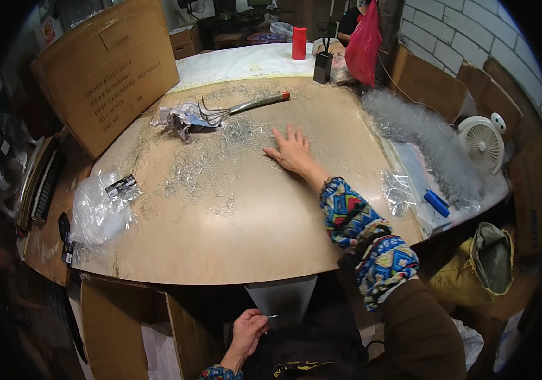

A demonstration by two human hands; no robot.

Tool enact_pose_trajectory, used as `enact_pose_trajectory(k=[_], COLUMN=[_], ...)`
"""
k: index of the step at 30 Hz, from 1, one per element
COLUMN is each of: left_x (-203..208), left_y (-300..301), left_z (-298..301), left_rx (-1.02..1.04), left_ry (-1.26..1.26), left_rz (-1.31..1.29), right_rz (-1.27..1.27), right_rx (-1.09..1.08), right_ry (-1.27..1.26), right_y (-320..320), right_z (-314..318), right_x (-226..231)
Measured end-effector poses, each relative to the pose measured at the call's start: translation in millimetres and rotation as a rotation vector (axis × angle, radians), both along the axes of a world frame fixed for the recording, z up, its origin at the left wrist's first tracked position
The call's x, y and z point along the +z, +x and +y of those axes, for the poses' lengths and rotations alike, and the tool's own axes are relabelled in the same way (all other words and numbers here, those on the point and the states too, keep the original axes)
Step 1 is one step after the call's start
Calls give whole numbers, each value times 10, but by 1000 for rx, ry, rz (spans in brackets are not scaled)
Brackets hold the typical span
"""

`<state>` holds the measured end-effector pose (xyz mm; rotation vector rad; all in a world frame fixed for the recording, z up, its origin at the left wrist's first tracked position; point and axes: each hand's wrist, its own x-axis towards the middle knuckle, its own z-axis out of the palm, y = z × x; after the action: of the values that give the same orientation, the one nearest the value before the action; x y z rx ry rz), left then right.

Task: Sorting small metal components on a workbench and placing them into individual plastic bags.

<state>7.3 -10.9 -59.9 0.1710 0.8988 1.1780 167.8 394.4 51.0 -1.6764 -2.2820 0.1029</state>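
Many thin silvery pieces scattered just left of right hand

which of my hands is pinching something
Your left hand, nearer your body, pinches a small shiny piece; your right hand is spread open over the tabletop.

1 of 2 hands (the right) spreads near scattered metal pieces.

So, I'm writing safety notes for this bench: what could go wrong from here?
The right hand is spread bare beside scattered thin, silvery, wire-like pieces; any sharp ends might prick it. The left hand pinches a single thin, silvery piece below the front edge of the flat, light-brown, wood-look tabletop; if it slips, it could drop out of sight.
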Motion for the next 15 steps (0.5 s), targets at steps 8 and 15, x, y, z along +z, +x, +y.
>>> enact_pose_trajectory(k=[8, 15], left_x=[-110, -192], left_y=[-29, 6], left_z=[-26, -19], left_rx=[-12, -100], left_ry=[9, -13], left_rz=[-58, -238], right_rz=[-34, 661], right_rx=[272, 396], right_ry=[-151, -95], right_y=[20, 447], right_z=[-791, -925], right_x=[-169, -119])
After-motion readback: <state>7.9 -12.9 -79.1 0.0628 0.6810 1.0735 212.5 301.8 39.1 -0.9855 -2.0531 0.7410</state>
